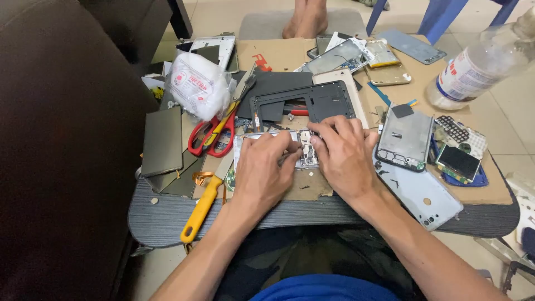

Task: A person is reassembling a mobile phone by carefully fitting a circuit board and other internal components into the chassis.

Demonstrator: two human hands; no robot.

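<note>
- Left hand and right hand: each grip pinches the opened silver phone frame (circuit parts exposed).
- Red-handled scissors lie just left on the counter.

Matt brown cardboard sheet, glossy red-plastic scissors, seemingly metal phone frame
</note>
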